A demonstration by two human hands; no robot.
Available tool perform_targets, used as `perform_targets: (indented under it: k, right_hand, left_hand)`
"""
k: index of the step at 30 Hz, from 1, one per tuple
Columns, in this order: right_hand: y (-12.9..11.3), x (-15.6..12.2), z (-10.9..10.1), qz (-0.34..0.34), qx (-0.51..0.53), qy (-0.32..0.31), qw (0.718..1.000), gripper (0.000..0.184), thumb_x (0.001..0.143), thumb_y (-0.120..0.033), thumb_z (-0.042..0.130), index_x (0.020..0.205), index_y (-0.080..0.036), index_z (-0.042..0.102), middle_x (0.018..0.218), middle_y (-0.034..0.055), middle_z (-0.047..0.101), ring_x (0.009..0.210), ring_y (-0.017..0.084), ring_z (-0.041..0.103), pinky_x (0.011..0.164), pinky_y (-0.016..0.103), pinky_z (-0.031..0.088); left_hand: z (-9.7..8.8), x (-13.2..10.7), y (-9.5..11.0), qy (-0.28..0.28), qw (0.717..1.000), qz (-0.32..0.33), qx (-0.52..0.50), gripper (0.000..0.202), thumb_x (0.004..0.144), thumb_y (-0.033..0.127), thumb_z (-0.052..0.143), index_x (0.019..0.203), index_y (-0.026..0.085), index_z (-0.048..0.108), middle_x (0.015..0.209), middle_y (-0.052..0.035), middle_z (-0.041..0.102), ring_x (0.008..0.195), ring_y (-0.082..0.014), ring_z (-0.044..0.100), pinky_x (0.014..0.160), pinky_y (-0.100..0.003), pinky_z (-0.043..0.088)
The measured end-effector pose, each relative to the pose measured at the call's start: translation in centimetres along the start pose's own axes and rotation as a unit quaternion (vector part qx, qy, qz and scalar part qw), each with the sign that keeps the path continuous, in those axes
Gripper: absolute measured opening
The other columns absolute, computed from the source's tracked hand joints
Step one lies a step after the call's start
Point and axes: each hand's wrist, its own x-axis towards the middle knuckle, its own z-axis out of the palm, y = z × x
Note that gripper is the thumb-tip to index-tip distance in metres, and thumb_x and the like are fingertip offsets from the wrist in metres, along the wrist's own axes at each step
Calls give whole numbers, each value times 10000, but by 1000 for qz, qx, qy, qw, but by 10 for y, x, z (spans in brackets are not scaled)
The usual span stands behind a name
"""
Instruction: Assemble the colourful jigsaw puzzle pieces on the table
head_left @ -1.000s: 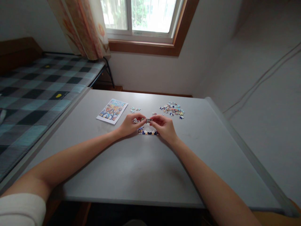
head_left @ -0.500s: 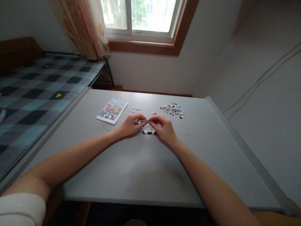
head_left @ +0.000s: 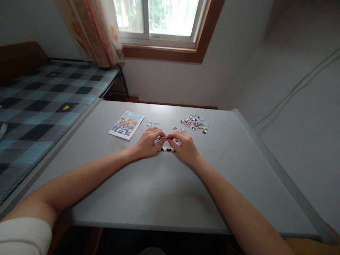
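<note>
Both hands meet near the middle of the grey table [head_left: 159, 191]. My left hand [head_left: 147, 143] and my right hand [head_left: 184, 147] pinch a short joined strip of jigsaw pieces [head_left: 162, 138] between their fingertips, low over the table. Just below the fingers lies a row of assembled pieces [head_left: 166, 150], partly covered by both hands. A colourful reference picture [head_left: 126, 124] lies flat to the left of my left hand.
A heap of loose puzzle pieces [head_left: 195, 123] lies at the far right of the table, with a few strays [head_left: 151, 123] near the picture. A bed with a checked cover [head_left: 39, 102] stands against the table's left edge. White wall runs along the right.
Both hands have lowered and drawn closer together, bringing the pinched strip down towards the assembled row, which they now cover more.
</note>
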Motion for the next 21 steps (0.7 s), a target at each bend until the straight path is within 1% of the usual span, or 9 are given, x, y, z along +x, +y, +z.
perform_targets:
  k: [3,5,7,10,13,15,18,21]
  right_hand:
    - [-1,2,-3,8,-25,-2,1000,102,860,-261,582,819,-221,667,824,37,652,831,180,584,819,327,433]
    - [-2,3,-5,20,-11,5,1000,102,845,-268,597,787,-219,666,790,34,649,812,182,581,808,336,434]
    - [-1,4,-5,45,23,17,999,107,832,-286,606,777,-217,667,761,26,653,775,176,583,776,333,444]
    - [2,5,-4,95,64,37,993,130,814,-320,616,776,-209,672,741,15,670,721,160,590,736,314,453]
    - [8,4,-3,140,64,50,987,128,792,-312,630,772,-195,679,748,21,687,712,157,601,720,303,454]
    - [10,3,-2,164,53,52,984,122,778,-293,639,804,-185,689,750,27,695,706,161,609,711,302,454]
    - [10,3,-3,172,14,42,984,137,780,-263,631,860,-177,701,738,34,699,697,169,620,722,313,452]
    - [10,2,-5,130,-65,36,989,120,807,-241,596,825,-194,705,776,48,702,764,195,621,782,346,439]
  left_hand:
    - [0,1,1,1,1000,-9,-17,111,874,267,543,828,186,603,810,-27,654,826,-170,571,849,-334,421]
    - [0,2,1,14,998,-34,-59,108,863,280,570,825,184,602,803,-23,651,811,-159,581,819,-316,438]
    - [0,4,2,35,990,-68,-117,134,846,296,602,913,181,597,824,-22,649,807,-146,597,783,-289,453]
    - [-1,6,1,74,978,-103,-168,300,833,285,623,1103,184,539,902,-26,646,833,-131,611,764,-264,456]
    - [0,7,-2,118,977,-118,-136,300,842,233,592,1131,188,526,951,-32,621,860,-132,596,770,-271,451]
    - [1,6,-3,123,982,-108,-96,231,844,202,569,1075,189,564,953,-33,599,880,-141,579,795,-287,449]
    - [1,4,-3,100,992,-70,-36,122,848,189,552,946,193,624,944,-38,583,936,-164,558,860,-321,429]
    - [0,2,3,59,997,-34,42,115,861,223,546,895,205,654,939,-41,602,942,-180,546,885,-353,391]
